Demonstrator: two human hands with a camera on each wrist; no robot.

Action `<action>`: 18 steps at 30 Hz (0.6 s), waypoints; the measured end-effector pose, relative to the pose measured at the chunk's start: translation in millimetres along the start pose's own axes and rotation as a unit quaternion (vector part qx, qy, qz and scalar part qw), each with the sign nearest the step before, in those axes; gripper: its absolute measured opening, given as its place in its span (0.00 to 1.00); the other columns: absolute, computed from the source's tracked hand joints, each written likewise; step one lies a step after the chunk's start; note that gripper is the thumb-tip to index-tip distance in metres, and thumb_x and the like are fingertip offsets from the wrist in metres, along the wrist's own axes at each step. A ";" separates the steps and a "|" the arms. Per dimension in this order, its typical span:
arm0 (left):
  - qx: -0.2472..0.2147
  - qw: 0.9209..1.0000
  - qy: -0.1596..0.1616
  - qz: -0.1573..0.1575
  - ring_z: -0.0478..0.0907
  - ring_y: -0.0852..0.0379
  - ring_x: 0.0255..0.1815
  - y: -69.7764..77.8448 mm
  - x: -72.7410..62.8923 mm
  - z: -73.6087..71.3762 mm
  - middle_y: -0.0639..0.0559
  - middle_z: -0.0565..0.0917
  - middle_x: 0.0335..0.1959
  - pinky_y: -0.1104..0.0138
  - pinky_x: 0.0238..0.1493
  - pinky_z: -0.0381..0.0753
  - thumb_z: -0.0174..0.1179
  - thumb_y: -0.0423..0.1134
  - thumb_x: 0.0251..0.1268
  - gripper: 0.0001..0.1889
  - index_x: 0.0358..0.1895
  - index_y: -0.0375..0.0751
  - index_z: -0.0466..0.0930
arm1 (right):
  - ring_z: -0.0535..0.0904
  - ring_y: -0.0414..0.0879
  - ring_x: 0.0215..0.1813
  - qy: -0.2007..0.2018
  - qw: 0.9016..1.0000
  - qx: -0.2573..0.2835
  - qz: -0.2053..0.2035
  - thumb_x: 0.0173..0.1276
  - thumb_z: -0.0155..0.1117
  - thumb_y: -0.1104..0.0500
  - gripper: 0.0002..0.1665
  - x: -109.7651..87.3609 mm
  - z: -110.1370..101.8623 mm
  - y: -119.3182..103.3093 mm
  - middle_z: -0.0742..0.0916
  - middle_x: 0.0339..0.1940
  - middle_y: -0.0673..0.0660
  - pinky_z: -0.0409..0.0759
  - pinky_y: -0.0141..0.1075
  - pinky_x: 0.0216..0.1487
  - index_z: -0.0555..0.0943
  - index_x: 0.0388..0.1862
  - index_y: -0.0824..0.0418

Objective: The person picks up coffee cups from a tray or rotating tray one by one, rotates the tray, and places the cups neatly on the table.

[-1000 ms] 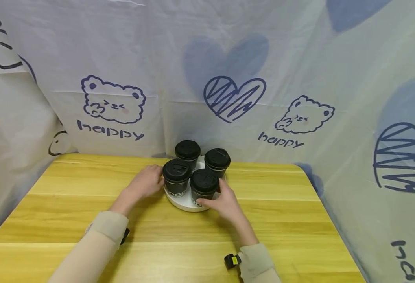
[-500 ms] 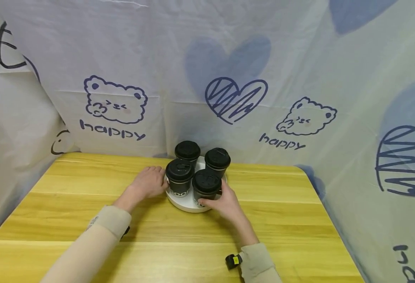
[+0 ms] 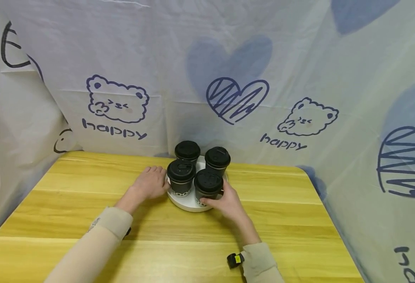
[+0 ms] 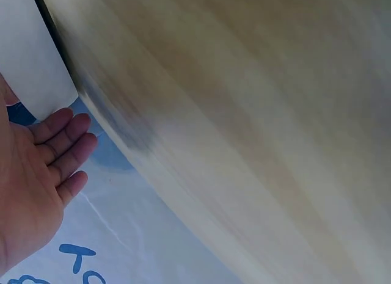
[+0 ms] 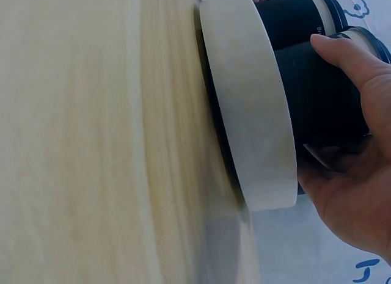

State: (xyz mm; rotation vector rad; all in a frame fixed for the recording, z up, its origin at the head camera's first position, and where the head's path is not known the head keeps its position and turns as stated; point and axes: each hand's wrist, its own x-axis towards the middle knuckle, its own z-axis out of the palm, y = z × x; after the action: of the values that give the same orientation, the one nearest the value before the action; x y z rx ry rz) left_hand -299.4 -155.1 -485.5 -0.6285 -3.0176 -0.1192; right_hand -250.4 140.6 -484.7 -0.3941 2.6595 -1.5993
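A round white tray (image 3: pixel 186 205) bears several black lidded paper coffee cups. My right hand (image 3: pixel 226 200) grips the front right cup (image 3: pixel 207 184), its thumb across the front and its fingers behind. In the right wrist view, that thumb lies along the upper part of the dark cup (image 5: pixel 330 94), above the tray wall (image 5: pixel 250 107). My left hand (image 3: pixel 150 182) is at the tray's left side, beside the front left cup (image 3: pixel 181 177). From the left wrist, the fingers (image 4: pixel 70 152) show loosely bent near the white tray wall (image 4: pixel 40 58).
Two more lidded cups stand at the back of the tray, a left one (image 3: pixel 187 151) and a right one (image 3: pixel 218 159). The wooden table (image 3: pixel 172 251) ends at a printed cloth (image 3: pixel 179 78) hanging close behind the tray.
Both front cups have shifted slightly right on the tray, while the back ones stay about in place. My left hand has edged right and its fingers have spread; the right keeps its grip.
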 end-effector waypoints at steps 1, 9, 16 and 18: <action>-0.002 1.000 0.002 -0.001 0.75 0.35 0.60 -0.1 -0.1 0.3 0.34 0.80 0.53 0.44 0.68 0.70 0.51 0.49 0.74 0.24 0.54 0.28 0.76 | 0.79 0.54 0.66 0.001 1.000 0.000 -0.002 0.54 0.85 0.52 0.46 0.2 0.1 0.2 0.84 0.65 0.57 0.77 0.52 0.68 0.74 0.71 0.54; -0.008 1.000 0.016 -0.006 0.75 0.37 0.55 -0.6 -1.4 2.6 0.36 0.78 0.47 0.45 0.65 0.71 0.53 0.49 0.71 0.21 0.48 0.29 0.74 | 0.79 0.53 0.67 0.014 1.000 0.015 -0.013 0.53 0.85 0.54 0.48 -0.8 -0.5 -2.4 0.84 0.65 0.57 0.77 0.52 0.68 0.72 0.72 0.54; -0.011 1.000 0.023 -0.007 0.75 0.37 0.54 1.4 -3.2 3.0 0.38 0.78 0.45 0.45 0.65 0.71 0.54 0.49 0.71 0.20 0.46 0.31 0.74 | 0.77 0.51 0.69 0.020 1.000 0.011 -0.020 0.53 0.85 0.54 0.49 -1.7 -2.6 -3.5 0.83 0.66 0.54 0.75 0.51 0.70 0.71 0.73 0.51; -0.012 1.000 0.022 -0.008 0.75 0.37 0.54 2.3 -3.5 2.2 0.37 0.78 0.45 0.45 0.66 0.70 0.54 0.49 0.71 0.20 0.47 0.30 0.74 | 0.77 0.50 0.68 0.024 0.999 0.009 -0.021 0.53 0.85 0.54 0.48 -2.1 -3.5 -4.0 0.83 0.66 0.52 0.75 0.51 0.70 0.72 0.72 0.50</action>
State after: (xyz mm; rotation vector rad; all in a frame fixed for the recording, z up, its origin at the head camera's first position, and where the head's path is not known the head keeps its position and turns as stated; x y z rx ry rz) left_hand -295.4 -154.2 -487.9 -0.5947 -2.9842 -0.1691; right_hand -248.1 142.4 -479.8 -0.4190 2.6867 -1.6653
